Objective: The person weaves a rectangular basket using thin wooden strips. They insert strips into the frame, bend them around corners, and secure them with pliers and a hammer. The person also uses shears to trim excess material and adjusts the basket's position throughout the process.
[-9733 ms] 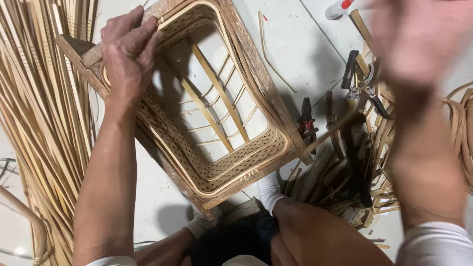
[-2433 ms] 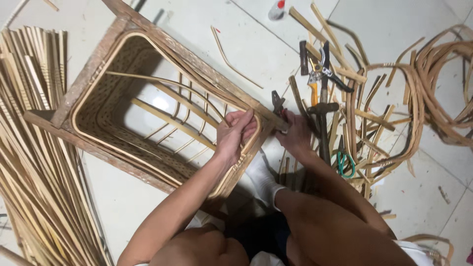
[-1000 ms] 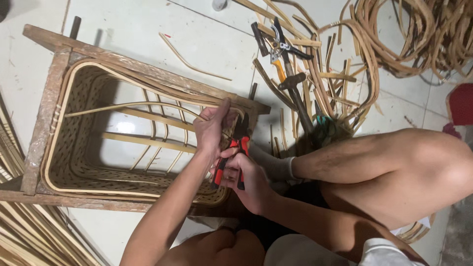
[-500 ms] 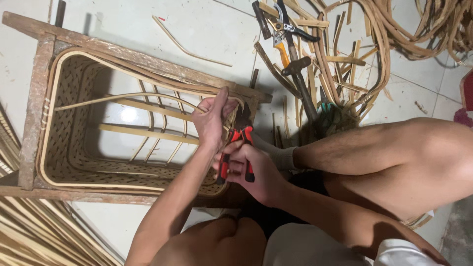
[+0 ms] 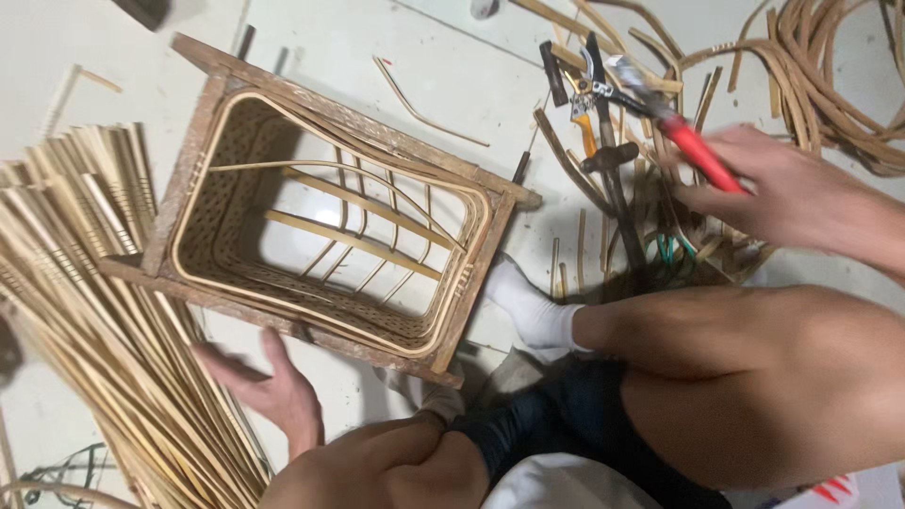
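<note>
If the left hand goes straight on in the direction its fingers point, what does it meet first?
Probably the wooden frame around the woven basket: the left hand points up-left toward its near rail, though height is unclear.

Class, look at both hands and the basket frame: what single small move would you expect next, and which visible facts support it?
Probably the right hand sets the red-handled pliers down among the tools: it holds them over that pile, away from the basket frame. The left hand lies open on the floor beside the cane strips, holding nothing.
</note>
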